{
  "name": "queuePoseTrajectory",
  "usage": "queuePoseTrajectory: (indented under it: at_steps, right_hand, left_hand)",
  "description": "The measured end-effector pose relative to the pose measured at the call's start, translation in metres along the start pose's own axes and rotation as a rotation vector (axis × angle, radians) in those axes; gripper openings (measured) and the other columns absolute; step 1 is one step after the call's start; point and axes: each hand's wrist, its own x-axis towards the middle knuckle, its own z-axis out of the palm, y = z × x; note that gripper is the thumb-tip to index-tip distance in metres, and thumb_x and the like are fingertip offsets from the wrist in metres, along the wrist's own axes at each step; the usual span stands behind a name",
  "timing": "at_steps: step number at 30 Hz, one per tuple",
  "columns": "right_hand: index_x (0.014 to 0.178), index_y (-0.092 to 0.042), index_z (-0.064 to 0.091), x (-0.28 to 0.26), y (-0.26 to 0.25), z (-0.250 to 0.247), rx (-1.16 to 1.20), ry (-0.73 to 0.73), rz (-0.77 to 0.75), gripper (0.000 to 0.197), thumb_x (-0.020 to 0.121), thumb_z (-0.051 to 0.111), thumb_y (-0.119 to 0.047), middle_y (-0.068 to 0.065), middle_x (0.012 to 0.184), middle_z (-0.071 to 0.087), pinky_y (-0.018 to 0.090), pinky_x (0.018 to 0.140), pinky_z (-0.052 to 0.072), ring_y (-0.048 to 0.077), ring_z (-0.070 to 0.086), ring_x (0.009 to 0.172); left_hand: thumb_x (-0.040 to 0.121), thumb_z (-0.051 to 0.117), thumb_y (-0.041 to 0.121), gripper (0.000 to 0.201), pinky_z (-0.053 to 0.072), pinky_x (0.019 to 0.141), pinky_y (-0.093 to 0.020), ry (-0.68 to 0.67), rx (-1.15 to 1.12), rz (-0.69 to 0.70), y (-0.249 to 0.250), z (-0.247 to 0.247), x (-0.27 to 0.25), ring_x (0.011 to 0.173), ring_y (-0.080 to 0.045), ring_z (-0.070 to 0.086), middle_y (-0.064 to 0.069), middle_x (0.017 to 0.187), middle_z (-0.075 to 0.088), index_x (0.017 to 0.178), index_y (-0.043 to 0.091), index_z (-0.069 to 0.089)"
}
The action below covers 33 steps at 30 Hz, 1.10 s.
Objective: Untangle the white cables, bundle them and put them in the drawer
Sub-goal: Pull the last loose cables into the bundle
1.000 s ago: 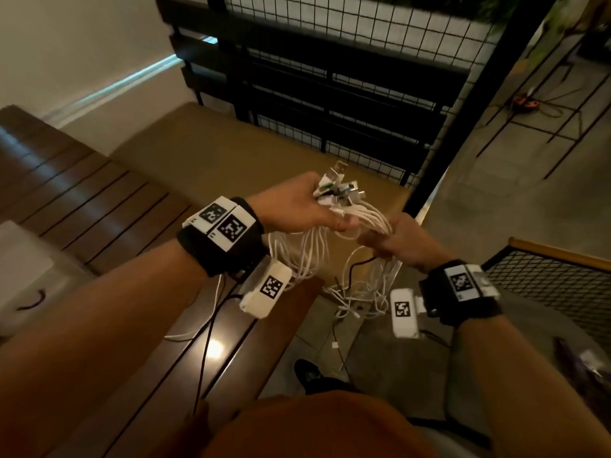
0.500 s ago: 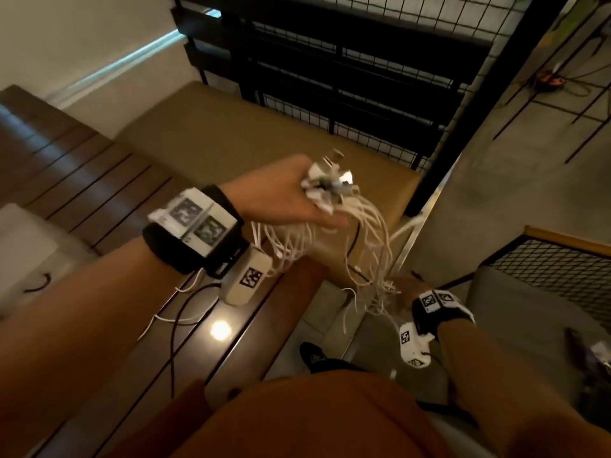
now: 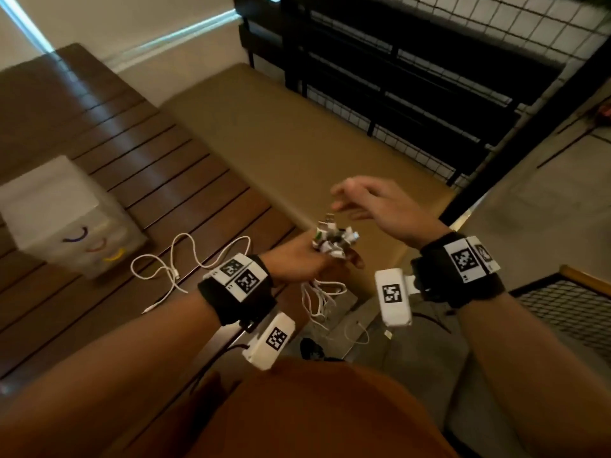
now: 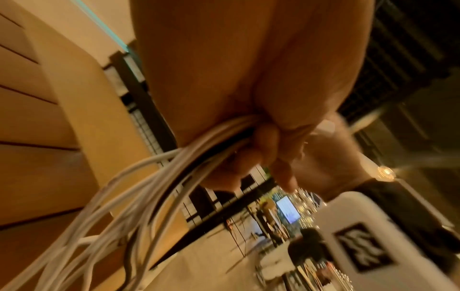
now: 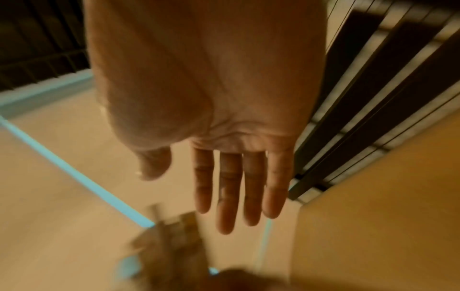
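Note:
My left hand point(image 3: 309, 259) grips a bunch of white cables point(image 3: 322, 299) just below their plug ends point(image 3: 334, 241), which stick up out of the fist. The cable strands point(image 4: 139, 189) hang down in loops from the curled fingers in the left wrist view. My right hand point(image 3: 370, 200) hovers above and to the right of the plugs, fingers straight and spread, holding nothing; the right wrist view shows its bare palm point(image 5: 236, 98). One more white cable point(image 3: 185, 262) lies loose on the dark slatted bench point(image 3: 115, 180). A small white drawer unit point(image 3: 66, 213) with coloured curved handles stands on the bench at left.
A tan cushion point(image 3: 297, 137) covers the bench's far end, below a black mesh railing point(image 3: 429, 71). A wire-mesh basket point(image 3: 568, 312) with a wooden rim sits at right. A shoe point(image 3: 310, 348) shows on the floor between bench and basket.
My right hand came up from low beside the hanging cables and now hovers open above the plugs. The left hand dropped lower with the bunch. The view swung left, showing the drawer unit.

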Motion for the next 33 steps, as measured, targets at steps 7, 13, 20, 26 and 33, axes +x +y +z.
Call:
queuePoseTrajectory:
  at_steps: [7,13,20,26,33]
  right_hand:
    - [0.098,-0.021,0.07,0.042,-0.064,0.103,-0.552,-0.32,-0.404,0.029,0.098,0.048,-0.041,-0.004,0.101,0.066,0.031,0.083,0.047,0.011,0.058,0.092]
    - [0.081,-0.011,0.065,0.064,-0.077,0.178,-0.532,-0.268,-0.662,0.041,0.096,0.039,-0.039,-0.001,0.084,0.066,0.04,0.074,0.048,0.017,0.059,0.077]
    - [0.109,-0.025,0.071,0.085,-0.087,0.242,-0.256,-0.563,-0.443,0.044,0.102,0.033,-0.046,-0.003,0.105,0.072,0.028,0.088,0.051,0.009,0.064,0.098]
    - [0.118,-0.017,0.066,0.142,-0.044,0.275,-0.472,-0.568,-0.311,0.028,0.1,0.047,-0.026,0.005,0.11,0.07,0.027,0.082,0.047,0.015,0.062,0.089]
    - [0.117,-0.012,0.068,0.156,0.002,0.32,-0.831,-0.663,-0.301,0.031,0.092,0.05,-0.007,0.013,0.108,0.07,0.021,0.072,0.043,0.027,0.066,0.095]
  left_hand:
    - [0.093,0.047,-0.004,0.013,0.045,0.055,-0.017,0.541,-0.048,-0.138,-0.025,-0.033,-0.054,0.049,0.005,0.054,-0.001,0.069,0.051,0.084,0.001,0.055]
    - [0.078,0.061,-0.021,0.058,0.048,0.057,-0.007,0.923,-0.184,-0.127,-0.045,-0.06,-0.115,0.06,0.011,0.057,0.011,0.082,0.052,0.085,0.033,0.041]
    - [0.091,0.044,-0.005,0.022,0.034,0.041,-0.022,1.118,-0.196,-0.23,-0.077,-0.079,-0.169,0.042,-0.016,0.041,-0.006,0.051,0.043,0.075,0.006,0.053]
    - [0.101,0.046,0.021,0.026,0.012,0.044,-0.02,1.189,-0.625,-0.193,-0.123,-0.091,-0.227,0.039,-0.007,0.018,0.007,0.048,0.022,0.082,0.01,0.06]
    - [0.101,0.047,0.025,0.027,0.02,0.037,-0.017,1.366,-0.883,-0.153,-0.157,-0.083,-0.254,0.039,-0.004,0.025,0.006,0.051,0.028,0.087,0.007,0.062]
